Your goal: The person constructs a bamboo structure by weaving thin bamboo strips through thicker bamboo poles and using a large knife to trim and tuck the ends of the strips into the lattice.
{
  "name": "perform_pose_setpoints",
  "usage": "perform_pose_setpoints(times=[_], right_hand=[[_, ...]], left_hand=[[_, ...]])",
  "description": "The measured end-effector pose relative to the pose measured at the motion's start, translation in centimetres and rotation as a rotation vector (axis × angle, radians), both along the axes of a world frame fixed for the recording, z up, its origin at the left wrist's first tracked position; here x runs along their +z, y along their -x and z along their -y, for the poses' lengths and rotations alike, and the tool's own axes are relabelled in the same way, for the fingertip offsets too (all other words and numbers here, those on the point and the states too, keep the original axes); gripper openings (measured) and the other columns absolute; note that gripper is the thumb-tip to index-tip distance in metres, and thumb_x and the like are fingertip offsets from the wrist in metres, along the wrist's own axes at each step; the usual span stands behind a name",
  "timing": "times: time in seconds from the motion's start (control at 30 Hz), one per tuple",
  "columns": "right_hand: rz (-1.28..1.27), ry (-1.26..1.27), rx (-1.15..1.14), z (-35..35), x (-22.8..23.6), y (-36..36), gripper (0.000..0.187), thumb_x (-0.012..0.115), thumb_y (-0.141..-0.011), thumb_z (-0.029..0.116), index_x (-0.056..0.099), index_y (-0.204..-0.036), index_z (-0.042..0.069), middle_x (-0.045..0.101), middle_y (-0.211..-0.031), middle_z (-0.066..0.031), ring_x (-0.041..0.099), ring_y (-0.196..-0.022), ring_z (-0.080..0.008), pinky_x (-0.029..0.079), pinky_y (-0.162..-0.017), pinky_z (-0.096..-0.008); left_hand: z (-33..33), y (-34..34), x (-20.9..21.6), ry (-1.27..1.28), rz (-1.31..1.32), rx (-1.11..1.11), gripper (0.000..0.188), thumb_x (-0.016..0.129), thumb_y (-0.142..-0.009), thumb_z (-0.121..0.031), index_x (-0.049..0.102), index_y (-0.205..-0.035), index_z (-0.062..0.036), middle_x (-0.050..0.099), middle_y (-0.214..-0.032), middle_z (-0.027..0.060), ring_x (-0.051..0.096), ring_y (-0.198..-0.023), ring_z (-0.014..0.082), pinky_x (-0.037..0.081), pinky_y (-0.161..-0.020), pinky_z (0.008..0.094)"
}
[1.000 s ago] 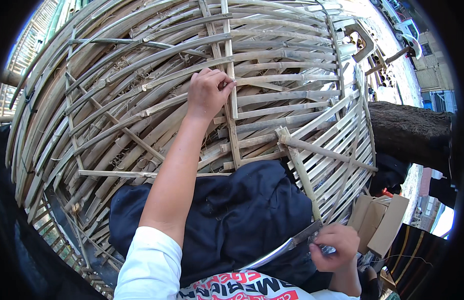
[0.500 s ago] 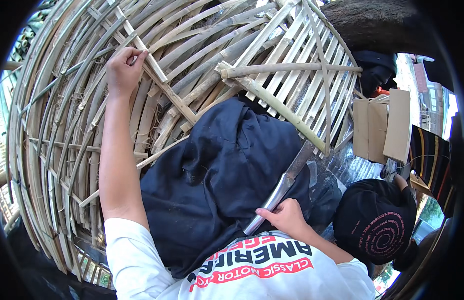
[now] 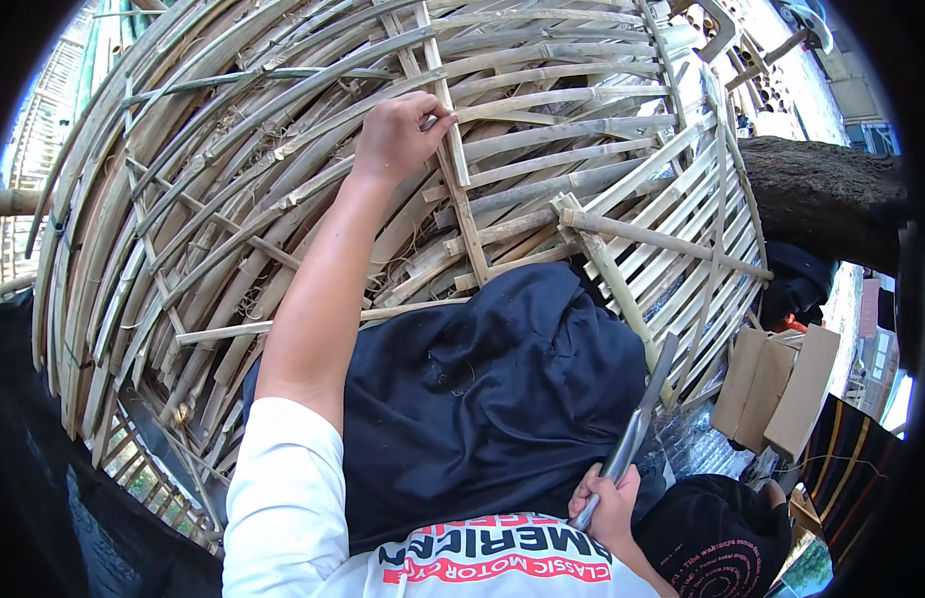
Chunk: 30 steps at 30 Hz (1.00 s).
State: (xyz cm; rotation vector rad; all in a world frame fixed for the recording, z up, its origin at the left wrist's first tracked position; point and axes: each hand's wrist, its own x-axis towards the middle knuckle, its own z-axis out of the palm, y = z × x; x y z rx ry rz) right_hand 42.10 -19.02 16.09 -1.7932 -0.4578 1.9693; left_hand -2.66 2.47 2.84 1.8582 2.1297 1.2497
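My right hand (image 3: 612,498) is wrapped around the shiny metal handle of a long knife (image 3: 637,429). The dull blade points up and away, toward the corner of a slatted bamboo panel (image 3: 671,239). My left hand (image 3: 407,135) is reached forward with its fingers pinched together, right beside a pale bamboo strip (image 3: 447,100) on a woven bamboo frame (image 3: 283,169). Something small and dark shows between those fingers, too small to name. Dark cloth (image 3: 492,399) covers my lap, between the two hands.
A thick log (image 3: 821,199) lies beyond the panel at the right. An open cardboard box (image 3: 771,389) stands nearer, above a person in a black printed garment (image 3: 721,543) close to my right arm. A loose bamboo strip (image 3: 223,332) sticks out at left.
The view has swung, so the bamboo frame sits further right and lower. My right fingers have closed more fully around the knife handle, and the blade points more upright. My left hand remains pinched by the strip.
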Motion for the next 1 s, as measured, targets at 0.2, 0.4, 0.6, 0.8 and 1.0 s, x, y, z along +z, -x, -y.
perform_pose_setpoints(times=[0.2, 0.4, 0.6, 0.8, 1.0], right_hand=[[-0.009, -0.6, 0.455, -4.3, 2.4, 2.9, 0.05, 0.058, -0.085, -0.006, 0.029, -0.124, 0.004, 0.054, -0.069, -0.0079, 0.057, -0.052, -0.014, 0.05, -0.049, -0.0273], [-0.327, -0.589, 0.372, -13.8, 0.3, 15.5, 0.019, 0.052, -0.1, 0.014, 0.04, -0.112, 0.003, 0.053, -0.073, -0.009, 0.053, -0.049, -0.0129, 0.046, -0.044, -0.0249], [-0.154, -0.65, 0.504, -19.6, -7.6, 23.0, 0.024, 0.053, -0.103, 0.028, 0.047, -0.102, 0.005, 0.051, -0.064, -0.0027, 0.05, -0.043, -0.0081, 0.042, -0.037, -0.0246], [-0.161, -0.627, 0.571, -19.4, -10.6, 22.8, 0.024, 0.052, -0.103, 0.029, 0.047, -0.103, 0.005, 0.051, -0.064, -0.0025, 0.05, -0.042, -0.0085, 0.041, -0.036, -0.025], [-0.132, -0.611, 0.599, -19.1, -11.5, 22.3, 0.028, 0.056, -0.101, 0.028, 0.048, -0.11, 0.002, 0.051, -0.063, -0.0017, 0.05, -0.043, -0.0083, 0.041, -0.037, -0.0247]], left_hand=[[-0.1, -0.1, -0.2, 0.01, 0.006, 0.014, 0.017, 0.077, -0.081, -0.024, 0.07, -0.079, -0.0095, 0.063, -0.07, 0.0079, 0.064, -0.065, 0.0273, 0.051, -0.06, 0.0384], [0.9, 0.6, 0.3, 0.028, 0.014, 0.033, 0.015, 0.075, -0.082, -0.023, 0.069, -0.079, -0.0096, 0.066, -0.074, 0.0082, 0.067, -0.069, 0.028, 0.053, -0.063, 0.0389], [0.4, -0.3, -0.1, -0.018, 0.081, 0.008, 0.016, 0.074, -0.082, -0.022, 0.068, -0.078, -0.0081, 0.068, -0.077, 0.0097, 0.067, -0.072, 0.0313, 0.053, -0.065, 0.0404], [0.5, 0.0, -0.1, -0.005, 0.046, 0.001, 0.015, 0.076, -0.079, -0.02, 0.068, -0.078, -0.0073, 0.068, -0.077, 0.0104, 0.067, -0.071, 0.0307, 0.053, -0.065, 0.0399], [0.3, -0.4, 0.2, 0.024, 0.073, 0.03, 0.013, 0.077, -0.077, -0.018, 0.069, -0.078, -0.0073, 0.068, -0.076, 0.0105, 0.066, -0.071, 0.0303, 0.052, -0.064, 0.0389]])
